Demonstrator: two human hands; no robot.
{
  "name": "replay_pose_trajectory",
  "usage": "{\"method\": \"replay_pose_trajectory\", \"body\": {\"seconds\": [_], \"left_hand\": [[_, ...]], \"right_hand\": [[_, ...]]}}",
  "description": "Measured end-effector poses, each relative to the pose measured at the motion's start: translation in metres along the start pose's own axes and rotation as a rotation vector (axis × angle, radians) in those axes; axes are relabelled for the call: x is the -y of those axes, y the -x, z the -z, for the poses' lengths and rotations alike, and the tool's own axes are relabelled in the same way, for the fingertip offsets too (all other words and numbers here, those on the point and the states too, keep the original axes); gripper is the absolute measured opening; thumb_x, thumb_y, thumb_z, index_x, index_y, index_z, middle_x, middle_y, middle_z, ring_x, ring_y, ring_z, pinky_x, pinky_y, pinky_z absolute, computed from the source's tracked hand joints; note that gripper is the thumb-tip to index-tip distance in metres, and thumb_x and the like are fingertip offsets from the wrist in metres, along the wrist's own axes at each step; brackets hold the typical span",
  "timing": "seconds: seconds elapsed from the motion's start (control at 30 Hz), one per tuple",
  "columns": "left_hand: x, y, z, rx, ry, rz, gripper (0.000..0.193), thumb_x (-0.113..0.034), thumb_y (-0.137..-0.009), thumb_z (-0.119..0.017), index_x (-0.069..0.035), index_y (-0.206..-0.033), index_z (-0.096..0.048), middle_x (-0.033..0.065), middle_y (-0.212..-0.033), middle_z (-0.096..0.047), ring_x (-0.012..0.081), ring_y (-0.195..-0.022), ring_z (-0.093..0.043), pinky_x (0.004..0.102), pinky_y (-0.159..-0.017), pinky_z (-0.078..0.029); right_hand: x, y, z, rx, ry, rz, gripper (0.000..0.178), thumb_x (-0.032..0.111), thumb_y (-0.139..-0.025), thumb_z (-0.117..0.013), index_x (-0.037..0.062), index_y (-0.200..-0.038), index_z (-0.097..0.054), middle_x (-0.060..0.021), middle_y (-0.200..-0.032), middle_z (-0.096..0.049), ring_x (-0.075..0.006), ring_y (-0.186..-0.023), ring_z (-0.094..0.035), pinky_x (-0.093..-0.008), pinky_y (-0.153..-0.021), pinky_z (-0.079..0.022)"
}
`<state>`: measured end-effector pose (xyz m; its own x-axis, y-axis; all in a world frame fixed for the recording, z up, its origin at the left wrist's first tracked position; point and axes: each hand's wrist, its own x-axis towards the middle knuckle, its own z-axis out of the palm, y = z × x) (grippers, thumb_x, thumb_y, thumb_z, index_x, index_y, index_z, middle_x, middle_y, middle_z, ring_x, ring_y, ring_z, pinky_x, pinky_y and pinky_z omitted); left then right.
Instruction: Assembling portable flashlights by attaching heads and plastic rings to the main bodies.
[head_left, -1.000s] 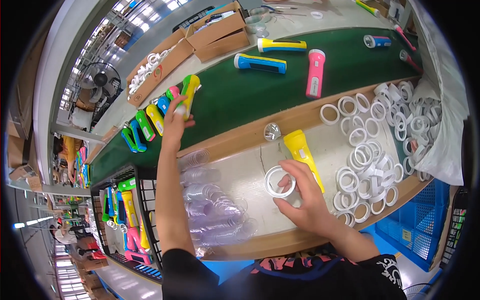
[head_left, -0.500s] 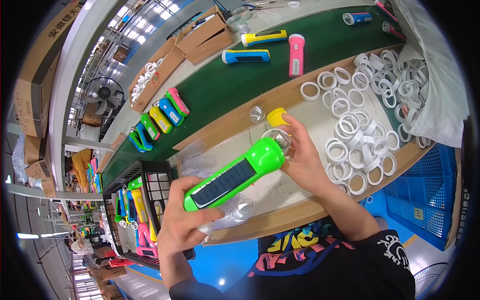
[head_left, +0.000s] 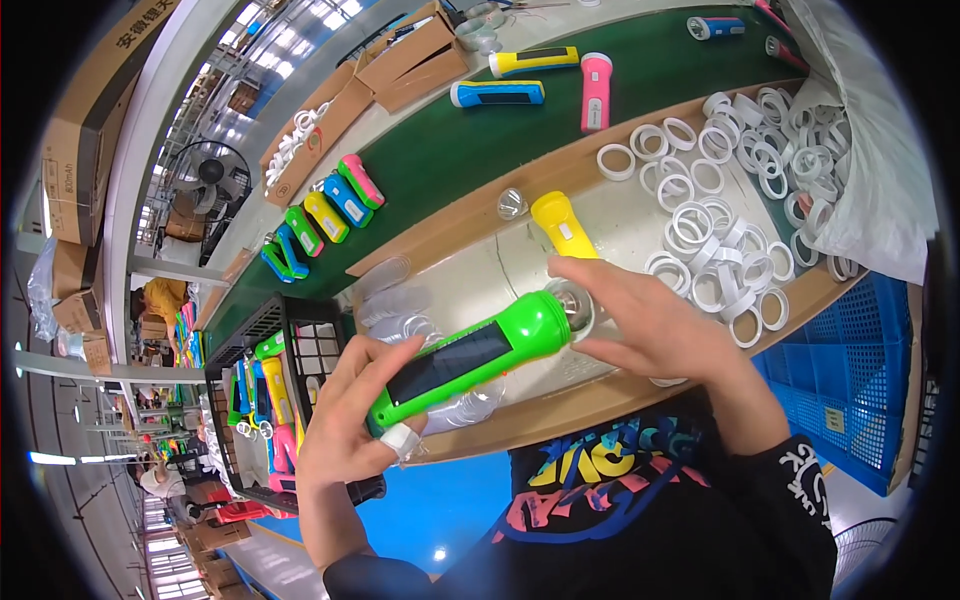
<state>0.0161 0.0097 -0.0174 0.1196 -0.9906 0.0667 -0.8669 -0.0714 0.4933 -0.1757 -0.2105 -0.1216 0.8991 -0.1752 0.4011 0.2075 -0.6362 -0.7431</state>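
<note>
My left hand is closed around the rear part of a green flashlight with a dark panel on its upper side. A white wrap shows on that hand's thumb. At the flashlight's head, my right hand has thumb and fingers around a white ring. A clear, shiny reflector shows within the ring. Just beyond the right fingertips lies a yellow flashlight, partly hidden by the hand. A loose reflector cup sits to its left in the cardboard tray.
Many white rings fill the tray's right side; clear discs lie at its left. Beyond is a green belt with several flashlights. A black crate of flashlights stands left, a blue crate right.
The green flashlight has tilted flatter and moved slightly right and down with both hands. My right hand has shifted off the yellow flashlight, showing more of it. The left thumb's white wrap has come into view.
</note>
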Motion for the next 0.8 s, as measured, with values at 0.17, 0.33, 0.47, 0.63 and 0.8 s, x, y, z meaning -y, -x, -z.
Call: {"method": "replay_pose_trajectory", "body": {"seconds": [0.17, 0.33, 0.47, 0.63, 0.8], "left_hand": [[0.011, 0.001, -0.03, 0.178, 0.101, 0.1, 0.063, -0.007, -0.065, -0.072, -0.002, -0.125, -0.051, 0.013, -0.092, -0.051, 0.0275, -0.084, -0.055, 0.0333, -0.075, -0.045], [-0.004, 0.007, -0.034, 0.175, 0.022, -0.01, 0.07, -0.008, -0.061, -0.072, -0.002, -0.126, -0.048, 0.0191, -0.112, -0.056, 0.0353, -0.087, -0.058, 0.039, -0.076, -0.05], [-0.011, 0.012, -0.044, 0.085, -0.209, -0.18, 0.068, -0.01, -0.06, -0.073, 0.001, -0.123, -0.049, 0.0167, -0.112, -0.057, 0.0305, -0.083, -0.059, 0.0363, -0.068, -0.05], [0.001, 0.015, -0.082, -0.2, -0.073, -0.273, 0.06, -0.01, -0.064, -0.075, 0.002, -0.119, -0.053, 0.0182, -0.104, -0.061, 0.0284, -0.07, -0.059, 0.0349, -0.061, -0.049], [-0.001, 0.019, -0.068, 0.073, 0.617, -0.098, 0.054, -0.01, -0.064, -0.078, 0.004, -0.113, -0.059, 0.0224, -0.102, -0.063, 0.0325, -0.091, -0.065, 0.0355, -0.079, -0.051]], "right_hand": [[0.016, 0.003, 0.012, 0.171, 0.306, 0.113, 0.05, 0.001, -0.077, -0.053, -0.0074, -0.124, -0.038, -0.022, -0.106, -0.056, -0.0358, -0.094, -0.06, -0.0393, -0.076, -0.051], [0.026, -0.005, 0.021, 0.39, 0.255, 0.035, 0.054, 0.007, -0.076, -0.059, -0.0052, -0.124, -0.039, -0.0214, -0.107, -0.055, -0.0352, -0.094, -0.058, -0.0393, -0.079, -0.05], [-0.01, -0.004, 0.018, 0.367, -0.133, 0.074, 0.061, 0.017, -0.077, -0.068, 0.0002, -0.128, -0.04, -0.0206, -0.116, -0.051, -0.0331, -0.106, -0.053, -0.0377, -0.089, -0.044], [-0.009, 0.009, -0.031, -0.102, -0.348, 0.207, 0.06, 0.026, -0.078, -0.068, 0.0003, -0.125, -0.042, -0.0171, -0.118, -0.047, -0.0335, -0.108, -0.048, -0.041, -0.094, -0.039], [0.034, 0.01, -0.017, -0.106, -0.24, 0.33, 0.051, 0.043, -0.085, -0.056, 0.0028, -0.115, -0.051, -0.0161, -0.111, -0.056, -0.0327, -0.102, -0.056, -0.0432, -0.087, -0.045]]}}
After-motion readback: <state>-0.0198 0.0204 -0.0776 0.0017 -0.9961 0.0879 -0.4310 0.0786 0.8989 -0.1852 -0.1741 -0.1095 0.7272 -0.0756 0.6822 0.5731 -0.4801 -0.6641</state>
